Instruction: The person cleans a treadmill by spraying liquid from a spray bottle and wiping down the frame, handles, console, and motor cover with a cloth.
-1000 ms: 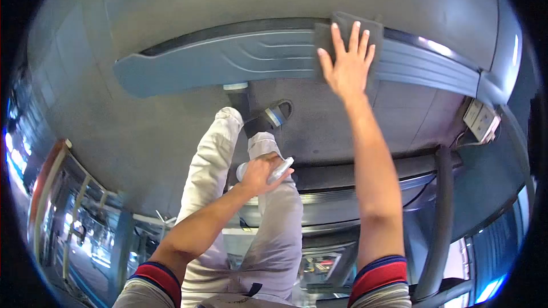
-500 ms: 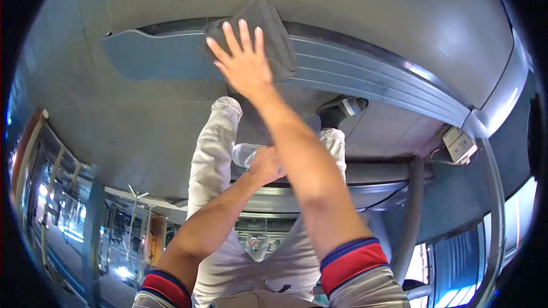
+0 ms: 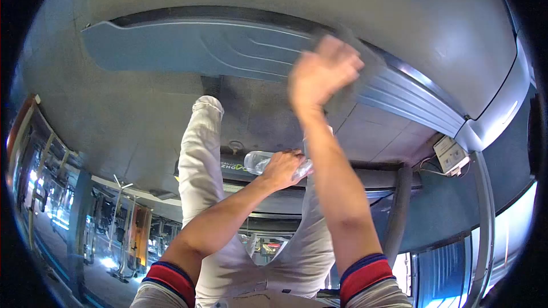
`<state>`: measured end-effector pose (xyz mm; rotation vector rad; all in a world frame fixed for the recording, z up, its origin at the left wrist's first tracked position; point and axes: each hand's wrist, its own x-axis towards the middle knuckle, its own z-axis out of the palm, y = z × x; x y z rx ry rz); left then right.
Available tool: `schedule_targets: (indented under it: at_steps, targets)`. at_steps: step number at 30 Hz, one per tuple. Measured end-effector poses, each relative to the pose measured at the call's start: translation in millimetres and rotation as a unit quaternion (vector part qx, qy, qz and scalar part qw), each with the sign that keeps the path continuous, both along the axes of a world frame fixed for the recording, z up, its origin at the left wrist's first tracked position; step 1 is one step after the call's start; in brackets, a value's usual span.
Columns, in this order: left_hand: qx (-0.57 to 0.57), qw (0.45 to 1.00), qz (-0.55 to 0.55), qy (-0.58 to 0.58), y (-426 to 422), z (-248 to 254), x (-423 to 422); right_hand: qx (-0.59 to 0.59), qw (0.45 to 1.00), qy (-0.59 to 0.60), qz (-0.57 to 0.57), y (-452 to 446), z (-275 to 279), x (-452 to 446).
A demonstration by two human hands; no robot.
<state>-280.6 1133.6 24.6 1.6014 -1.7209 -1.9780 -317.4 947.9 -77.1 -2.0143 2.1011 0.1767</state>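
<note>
My left hand point(image 3: 282, 169) is wrapped round a clear plastic bottle point(image 3: 258, 162), held sideways in front of my legs. My right hand point(image 3: 324, 74) is smeared by motion over the blue-grey side panel point(image 3: 245, 51) of a machine. Beneath and beside that hand a dark grey cloth point(image 3: 371, 60) shows, also blurred, lying over the panel's ridges and its dark edge. How the right fingers sit on the cloth is hard to make out.
A black upright post point(image 3: 398, 211) and a grey rail point(image 3: 485, 217) stand at the right. Near them is a white box point(image 3: 451, 155) with wires. Gym equipment point(image 3: 114, 234) shows at the lower left.
My right hand moved left along the panel with the cloth, then back to the right. My left hand with the bottle shifted slightly right. The view has shifted too.
</note>
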Motion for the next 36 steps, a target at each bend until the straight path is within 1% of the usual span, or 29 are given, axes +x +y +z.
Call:
schedule_targets:
  at_steps: [1, 2, 3, 5, 7, 8, 9, 10, 11, 14, 15, 17, 19, 20, 21, 22, 23, 24, 25, 26, 27, 29, 30, 31, 32, 33, 34, 35, 36]
  targets:
    - [-0.021, 1.0, -0.001, -0.01, 8.9, -2.8, -3.0, 0.04, 0.991, -0.08, 0.101, -8.6, 15.9, 39.5]
    - [-0.062, 0.983, 0.158, 0.075, 17.9, -12.7, -10.6, 0.068, 0.967, -0.151, 0.191, -12.9, 9.4, 69.4]
    - [-0.055, 0.984, 0.162, 0.051, 15.0, -14.0, -14.4, 0.011, 0.939, -0.197, 0.281, -18.4, -4.0, 97.7]
    - [-0.044, 0.984, 0.17, -0.001, 8.8, -15.9, -12.7, -0.078, 0.913, -0.28, 0.286, -28.4, -22.1, 111.6]
    - [-0.016, 0.996, 0.081, 0.012, 15.9, -22.5, -6.9, -0.05, 0.898, -0.251, 0.359, -38.3, -16.7, 75.2]
    - [0.005, 1.0, 0.002, -0.006, -4.2, -14.4, -2.0, -0.017, 0.91, -0.181, 0.372, -47.9, -5.2, 47.3]
    - [0.023, 0.996, -0.077, -0.024, -16.7, -9.7, 0.6, 0.002, 0.921, -0.181, 0.345, -56.4, -2.8, 17.8]
    - [-0.015, 0.997, -0.063, -0.034, -8.7, -12.3, -1.9, -0.004, 0.933, -0.166, 0.32, -61.8, -5.3, -16.8]
    - [-0.004, 0.997, -0.069, -0.029, -8.5, -11.8, -3.4, -0.027, 0.944, -0.167, 0.283, -66.7, -5.8, -57.3]
    - [0.011, 0.997, -0.074, -0.013, -11.2, -7.2, -2.4, -0.107, 0.962, -0.103, 0.23, -74.0, -6.9, -186.1]
    - [0.006, 0.997, -0.073, -0.007, -12.0, -6.3, -1.8, -0.076, 0.975, -0.039, 0.204, -75.1, -4.1, -222.6]
    - [0.001, 0.998, -0.07, 0.006, -12.2, -5.1, -1.0, -0.109, 0.985, 0.008, 0.136, -68.2, -8.5, -252.1]
    - [0.005, 0.996, -0.083, 0.009, -11.4, -2.8, -2.8, -0.181, 0.98, 0.052, 0.062, -60.6, -20.5, -215.7]
    - [-0.007, 0.997, -0.076, 0.018, -9.6, -4.3, -2.7, -0.153, 0.986, 0.063, 0.009, -58.5, -16.0, -171.2]
    - [-0.02, 0.997, -0.069, 0.025, -8.6, -5.9, -0.8, -0.183, 0.979, 0.006, 0.087, -56.0, -10.7, -127.4]
    - [-0.026, 0.997, -0.074, 0.023, -8.3, -6.7, 2.2, -0.151, 0.982, -0.055, 0.099, -52.8, -8.3, -77.8]
    - [-0.031, 0.996, -0.081, 0.021, -7.3, -6.6, 4.9, -0.005, 0.993, -0.103, 0.064, -51.7, -1.2, -20.6]
    - [-0.035, 0.995, -0.09, 0.022, -4.7, -5.0, 6.7, -0.049, 0.982, -0.17, 0.062, -47.8, -3.1, 29.9]
    - [0.123, 0.975, 0.128, 0.131, 0.0, -1.0, 5.7, -0.014, 0.983, -0.172, 0.061, -49.7, -3.7, 79.0]
    - [0.273, 0.873, 0.333, 0.23, 4.6, 4.2, 1.7, -0.031, 0.977, -0.19, 0.093, -45.5, -11.1, 119.4]
    - [0.327, 0.8, 0.425, 0.269, 11.0, 2.1, -1.6, 0.029, 0.962, -0.23, 0.148, -45.7, -6.4, 146.9]
    - [0.207, 0.906, 0.292, 0.224, 24.9, -16.5, -4.3, -0.102, 0.918, -0.25, 0.291, -28.0, -24.3, 178.0]
    - [0.126, 0.953, 0.204, 0.183, 25.2, -21.9, -0.1, -0.094, 0.909, -0.257, 0.315, -28.3, -25.6, 163.3]
    - [0.057, 0.982, 0.126, 0.131, 18.6, -20.1, 6.0, -0.083, 0.898, -0.266, 0.34, -29.8, -22.5, 138.9]
    - [-0.014, 0.996, 0.046, 0.076, 9.8, -19.0, 9.8, -0.073, 0.886, -0.276, 0.365, -32.1, -18.5, 110.5]
    - [-0.084, 0.996, -0.035, 0.022, -1.2, -14.9, 11.6, -0.08, 0.894, -0.228, 0.378, -31.9, -16.4, 72.7]
    - [-0.016, 0.997, -0.069, 0.004, -19.4, -6.5, 7.3, -0.083, 0.892, -0.277, 0.348, -36.8, -7.6, 27.5]
    - [-0.011, 0.998, -0.057, 0.004, -20.2, -6.2, 3.8, -0.068, 0.901, -0.271, 0.331, -38.5, -5.4, -15.5]
    - [-0.026, 0.998, -0.052, 0.01, -20.3, -7.4, 2.3, -0.042, 0.919, -0.224, 0.321, -41.1, 2.9, -60.5]
